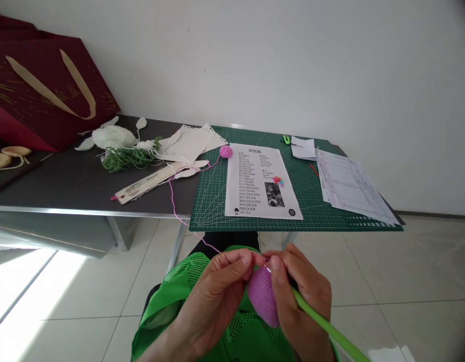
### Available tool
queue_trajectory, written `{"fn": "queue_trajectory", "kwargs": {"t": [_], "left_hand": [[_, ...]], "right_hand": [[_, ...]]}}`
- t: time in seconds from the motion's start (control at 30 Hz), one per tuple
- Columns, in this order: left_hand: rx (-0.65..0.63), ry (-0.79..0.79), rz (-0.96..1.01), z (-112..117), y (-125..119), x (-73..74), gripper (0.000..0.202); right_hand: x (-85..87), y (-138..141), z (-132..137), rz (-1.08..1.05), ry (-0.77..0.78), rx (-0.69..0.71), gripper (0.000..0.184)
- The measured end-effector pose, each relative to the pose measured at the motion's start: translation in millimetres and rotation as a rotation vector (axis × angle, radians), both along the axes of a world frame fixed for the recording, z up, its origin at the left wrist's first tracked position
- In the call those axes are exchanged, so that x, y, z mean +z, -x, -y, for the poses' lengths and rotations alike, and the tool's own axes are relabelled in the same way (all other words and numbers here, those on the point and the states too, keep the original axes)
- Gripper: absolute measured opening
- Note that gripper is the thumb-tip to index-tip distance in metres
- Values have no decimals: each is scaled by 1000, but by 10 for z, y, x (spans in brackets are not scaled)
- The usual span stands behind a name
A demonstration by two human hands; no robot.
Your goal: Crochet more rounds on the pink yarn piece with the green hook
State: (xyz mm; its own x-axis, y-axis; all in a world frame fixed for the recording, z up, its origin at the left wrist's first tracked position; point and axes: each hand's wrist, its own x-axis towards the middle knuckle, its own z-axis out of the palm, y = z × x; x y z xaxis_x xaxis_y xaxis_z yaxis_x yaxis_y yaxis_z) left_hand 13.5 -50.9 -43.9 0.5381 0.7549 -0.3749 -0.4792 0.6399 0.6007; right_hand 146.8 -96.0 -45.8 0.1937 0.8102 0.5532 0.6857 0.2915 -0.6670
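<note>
Low in the head view, my left hand [213, 301] pinches the top of a pink crocheted piece [261, 296] between thumb and fingers. My right hand [302, 296] grips a green-handled crochet hook [323, 322], and its thin metal tip meets the top of the piece between my fingertips. The two hands nearly touch there. A pink yarn strand [175, 201] runs from my left hand up over the table edge to a small pink yarn ball [225, 151] on the green cutting mat [311, 201]. My fingers hide part of the piece.
A printed pattern sheet [260, 183] lies on the mat beside stacked papers [353, 188]. Green yarn [127, 158], white yarn [111, 137] and a dark red bag [47, 85] sit left on the grey table [66, 193]. My green mesh top fills the space below.
</note>
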Motion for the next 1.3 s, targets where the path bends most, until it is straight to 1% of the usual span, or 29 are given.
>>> {"fn": "queue_trajectory", "kwargs": {"t": [0.07, 0.17, 0.27, 0.33, 0.43, 0.5, 0.57, 0.67, 0.77, 0.83, 0.93, 1.0, 1.1, 1.3], "left_hand": [[61, 108, 65, 12, -26, 2, 19], [120, 208, 136, 10, -51, -1, 15], [143, 242, 170, -6, -69, -9, 12], [158, 225, 177, -6, -76, -17, 14], [148, 151, 158, 13, -79, -21, 24], [115, 80, 124, 30, -78, -17, 24], [74, -11, 88, 39, -76, -13, 26], [20, -170, 45, 25, -70, -14, 34], [-22, -300, 14, -16, -56, -10, 39], [-41, -356, 2, -46, -46, 4, 40], [-57, -396, -16, -77, -46, 44, 40], [-52, -411, -37, -84, -56, 74, 38], [-13, -428, -67, -68, -80, 106, 37], [108, -509, -154, 40, -126, 94, 38]], "right_hand": [[3, 10, 3, 2, -11, -41, 24], [21, 16, -10, 10, -28, -71, 26], [32, 17, -32, 21, -46, -79, 25], [33, 14, -41, 31, -60, -82, 24], [41, 6, -50, 45, -76, -82, 26], [61, 1, -53, 58, -84, -74, 27], [95, -4, -56, 78, -85, -58, 26], [155, -22, -61, 113, -94, -32, 22], [211, -57, -69, 154, -126, -13, 25], [242, -81, -77, 181, -151, 6, 26], [279, -103, -88, 212, -189, 37, 22], [296, -109, -88, 226, -200, 41, 20], [300, -111, -75, 232, -191, 11, 15], [247, -54, -44, 226, -218, -82, 14]]}}
